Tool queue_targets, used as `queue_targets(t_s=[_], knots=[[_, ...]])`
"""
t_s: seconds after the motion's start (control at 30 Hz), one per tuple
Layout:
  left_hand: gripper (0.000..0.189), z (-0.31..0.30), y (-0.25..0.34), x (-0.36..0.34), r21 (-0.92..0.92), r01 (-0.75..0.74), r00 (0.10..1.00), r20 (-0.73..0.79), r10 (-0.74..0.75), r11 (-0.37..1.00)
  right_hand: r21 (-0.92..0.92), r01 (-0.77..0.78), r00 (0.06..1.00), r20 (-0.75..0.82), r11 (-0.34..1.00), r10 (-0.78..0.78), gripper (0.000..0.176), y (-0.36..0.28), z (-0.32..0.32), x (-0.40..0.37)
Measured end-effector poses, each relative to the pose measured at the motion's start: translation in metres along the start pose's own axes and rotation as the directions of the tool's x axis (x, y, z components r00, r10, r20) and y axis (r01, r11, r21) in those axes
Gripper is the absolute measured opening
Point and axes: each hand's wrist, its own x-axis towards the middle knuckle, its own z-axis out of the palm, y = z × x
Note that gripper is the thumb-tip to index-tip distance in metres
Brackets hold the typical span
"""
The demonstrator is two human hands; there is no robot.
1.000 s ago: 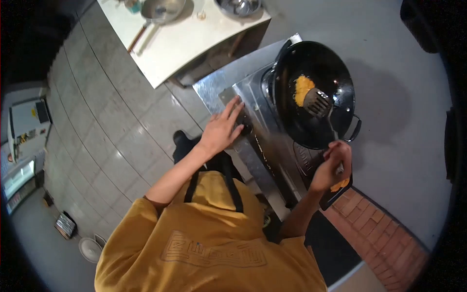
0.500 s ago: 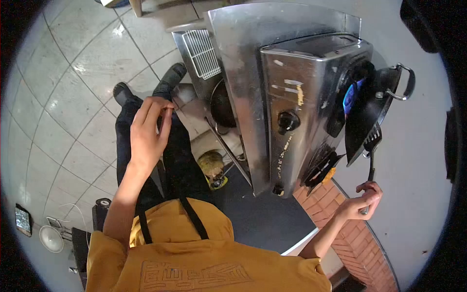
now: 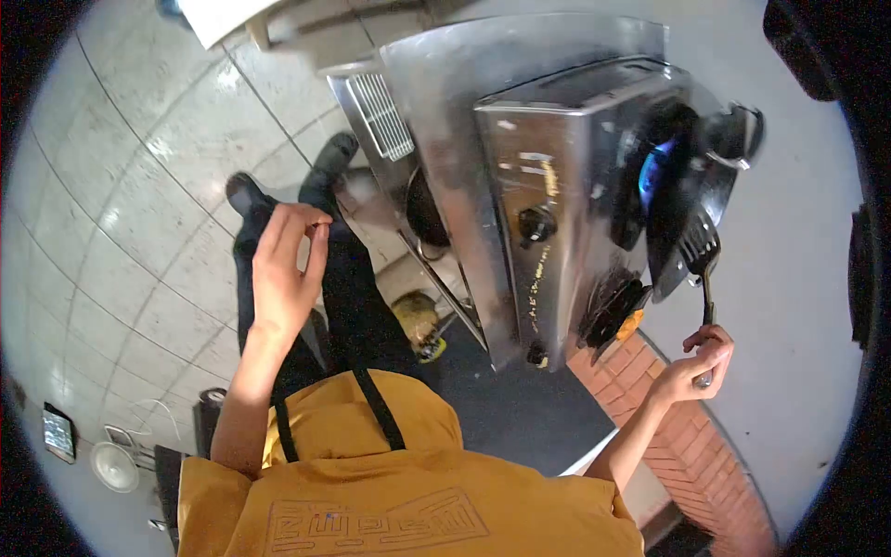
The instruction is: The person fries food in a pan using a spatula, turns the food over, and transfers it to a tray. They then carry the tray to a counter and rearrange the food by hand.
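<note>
Right hand [image 3: 703,360]: clenched round handle of slotted spatula [image 3: 700,252], blade at rim of black wok [image 3: 673,223]. Wok: on steel stove [image 3: 557,139] over blue flame [image 3: 652,167]. Left hand [image 3: 283,269]: released, half curled, above floor tiles [image 3: 139,186], well apart from stove knob [image 3: 535,224]. Brick ledge [image 3: 715,446] beneath right wrist.

The wok [image 3: 679,209], just above the right hand's [image 3: 698,362] grip on the spatula [image 3: 701,255], shows edge-on, so its inside and anything in it are hidden. The wok's far handle [image 3: 738,135] is blurred. The end of the spatula's handle is lost inside the closed fingers. Well apart from that grip, the left hand [image 3: 283,269] brings thumb and forefinger together; whether anything sits between them is too small to tell. Beyond it, the white counter [image 3: 218,14] is cut off by the top edge.
</note>
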Motion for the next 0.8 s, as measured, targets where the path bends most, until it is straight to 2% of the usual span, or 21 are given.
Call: queue_targets(t_s=[0.07, 0.13, 0.17, 0.2, 0.23, 0.27, 0.33, 0.37, 0.47, 0.53, 0.6, 0.67, 0.77, 0.8], knots=[[0.009, -0.011, 0.032, 0.004, 0.027, -0.050, 0.998, 0.025, 0.050, 0.998, 0.114, -0.036, 0.999, 0.002, 0.993, 0.036, 0.045, 0.015, -0.019, 0.000], [0.008, -0.026, 0.078, 0.009, 0.110, -0.133, 0.990, 0.053, 0.127, 0.985, 0.190, -0.085, 0.991, -0.084, 0.978, 0.103, 0.042, 0.035, -0.048, 0.002], [0.008, -0.032, 0.104, 0.012, 0.108, -0.145, 0.988, 0.064, 0.139, 0.983, 0.254, -0.188, 0.974, -0.075, 0.949, 0.213, 0.042, 0.043, -0.061, 0.004], [0.009, -0.035, 0.127, 0.014, 0.106, -0.146, 0.987, 0.079, 0.138, 0.984, 0.320, -0.285, 0.946, -0.055, 0.903, 0.318, 0.042, 0.049, -0.075, 0.005], [0.009, -0.037, 0.150, 0.019, 0.117, -0.211, 0.975, 0.091, 0.202, 0.970, 0.413, -0.355, 0.909, -0.059, 0.839, 0.413, 0.041, 0.051, -0.083, 0.009], [0.009, -0.039, 0.172, 0.019, 0.134, -0.262, 0.963, 0.097, 0.251, 0.956, 0.460, -0.358, 0.894, -0.084, 0.813, 0.441, 0.041, 0.056, -0.091, 0.011], [0.009, -0.036, 0.210, 0.023, 0.134, -0.359, 0.931, 0.127, 0.343, 0.924, 0.640, -0.470, 0.817, 0.056, 0.608, 0.573, 0.037, 0.064, -0.098, 0.014], [0.009, -0.033, 0.222, 0.023, 0.141, -0.377, 0.923, 0.144, 0.358, 0.915, 0.712, -0.481, 0.794, 0.107, 0.511, 0.599, 0.035, 0.078, -0.094, 0.011], [0.006, -0.021, 0.254, 0.020, 0.147, -0.411, 0.907, 0.163, 0.388, 0.900, 0.814, -0.460, 0.800, 0.206, 0.356, 0.563, 0.031, 0.091, -0.076, 0.017], [0.006, -0.010, 0.256, 0.022, 0.163, -0.435, 0.896, 0.178, 0.407, 0.886, 0.886, -0.363, 0.809, 0.146, 0.289, 0.569, 0.028, 0.084, -0.060, 0.021], [0.007, -0.001, 0.258, 0.023, 0.154, -0.464, 0.879, 0.200, 0.432, 0.872, 0.758, -0.519, 0.792, 0.252, 0.395, 0.557, 0.025, 0.081, -0.062, 0.028], [0.007, 0.007, 0.265, 0.022, 0.140, -0.419, 0.904, 0.161, 0.397, 0.897, 0.725, -0.534, 0.780, 0.223, 0.435, 0.585, 0.026, 0.086, -0.054, 0.031], [0.007, 0.013, 0.262, 0.026, 0.131, -0.422, 0.900, 0.179, 0.397, 0.897, 0.636, -0.518, 0.833, 0.223, 0.572, 0.506, 0.031, 0.089, -0.045, 0.035], [0.008, 0.014, 0.261, 0.027, 0.128, -0.410, 0.904, 0.191, 0.383, 0.903, 0.642, -0.519, 0.830, 0.221, 0.565, 0.512, 0.031, 0.088, -0.047, 0.035]])
